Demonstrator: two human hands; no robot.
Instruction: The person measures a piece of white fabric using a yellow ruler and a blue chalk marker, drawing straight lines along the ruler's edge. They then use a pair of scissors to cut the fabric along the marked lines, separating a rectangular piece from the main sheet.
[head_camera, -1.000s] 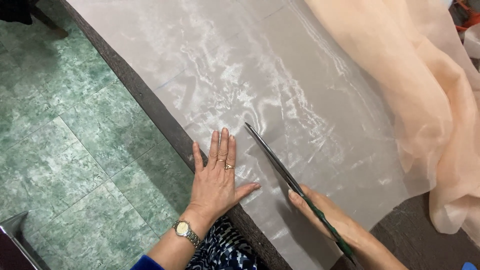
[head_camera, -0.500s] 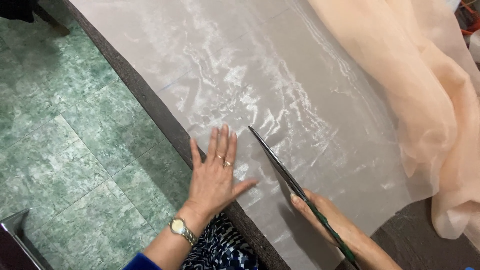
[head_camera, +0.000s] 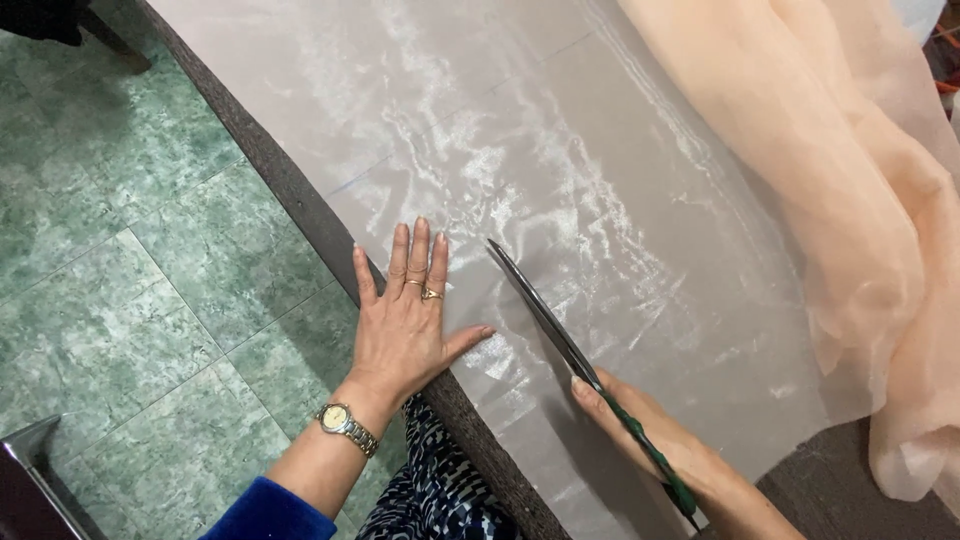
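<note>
Since the earlier views, the long steel scissors with green-wrapped handles (head_camera: 575, 355), gripped in the closed right hand (head_camera: 650, 435), have slid farther along the sheer pale organza sheet (head_camera: 600, 180) lying on the table, so the cut advances, while the left hand (head_camera: 405, 325) presses flat, fingers together.

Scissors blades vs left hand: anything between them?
Head view: only bare sheer fabric lies between the left hand and the scissors.

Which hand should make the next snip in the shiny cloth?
The right hand, probably: it already holds the scissors over the sheer fabric. The left hand lies flat, pinning the cloth down.
</note>
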